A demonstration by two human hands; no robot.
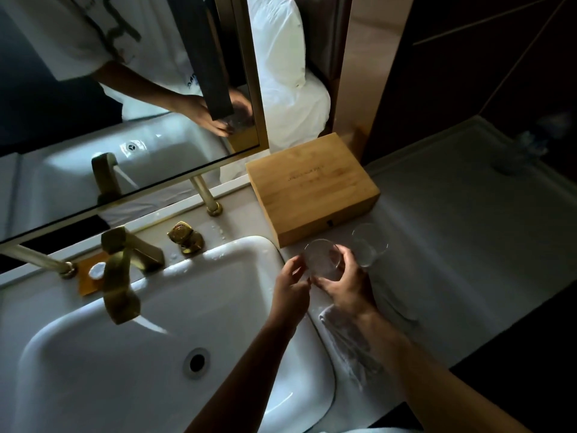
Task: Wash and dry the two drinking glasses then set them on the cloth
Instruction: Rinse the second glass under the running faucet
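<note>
So, head cam: the right hand [343, 284] grips a clear drinking glass [321, 259] from the side, just off the right rim of the white sink [249, 251], while the left hand [292, 284] sits beside it, fingers loose and holding nothing. Both glasses look empty. The second glass [368, 245] stands on the counter by the wooden box [312, 189]. A white cloth [349, 339] lies under the right wrist. The brass faucet [120, 276] hangs over the basin.
</note>
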